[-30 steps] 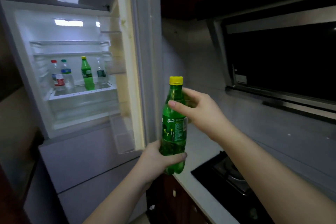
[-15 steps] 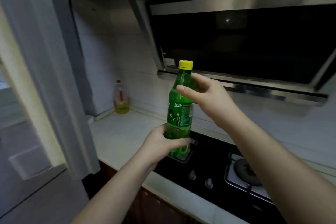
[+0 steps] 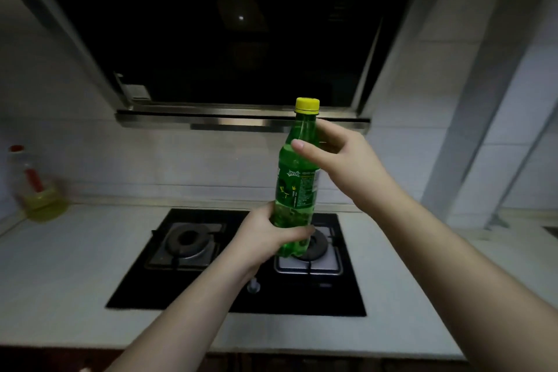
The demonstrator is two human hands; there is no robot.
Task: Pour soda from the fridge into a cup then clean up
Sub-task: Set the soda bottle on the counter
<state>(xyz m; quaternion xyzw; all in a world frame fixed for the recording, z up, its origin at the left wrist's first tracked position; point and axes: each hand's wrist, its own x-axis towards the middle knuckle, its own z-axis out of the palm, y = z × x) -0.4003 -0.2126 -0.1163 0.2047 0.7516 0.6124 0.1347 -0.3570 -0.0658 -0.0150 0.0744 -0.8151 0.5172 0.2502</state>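
Holding: a green soda bottle [image 3: 297, 187] upright in both my hands, in the air over the right side of the hob.
Soda bottle: green plastic, label around the middle, liquid reaching up into the neck, yellow cap [image 3: 307, 105] screwed on top.
My left hand [image 3: 265, 240]: wrapped around the bottom part of the bottle, fingers curled across its front, gripping it firmly.
My right hand [image 3: 344, 160]: closed on the bottle's shoulder and neck just below the cap, thumb across the near side, fingers behind; it does not touch the cap.
Hob [image 3: 235, 263]: black glass, set into the counter, two burners; the left burner [image 3: 187, 240] shows whole, the right burner [image 3: 317, 246] is partly hidden behind the bottle's base.
Knob [image 3: 253, 286]: one metal knob on the hob's near edge, just beside my left wrist.
Counter [image 3: 66, 278]: pale, running left and right of the hob.
Oil bottle [image 3: 36, 187]: far left on the counter by the wall, clear with a red cap, yellow oil low inside; blurred.
Range hood [image 3: 229, 39]: dark glass with steel trim, on the far wall above the hob.
Wall [image 3: 187, 160]: pale tiles behind the hob.
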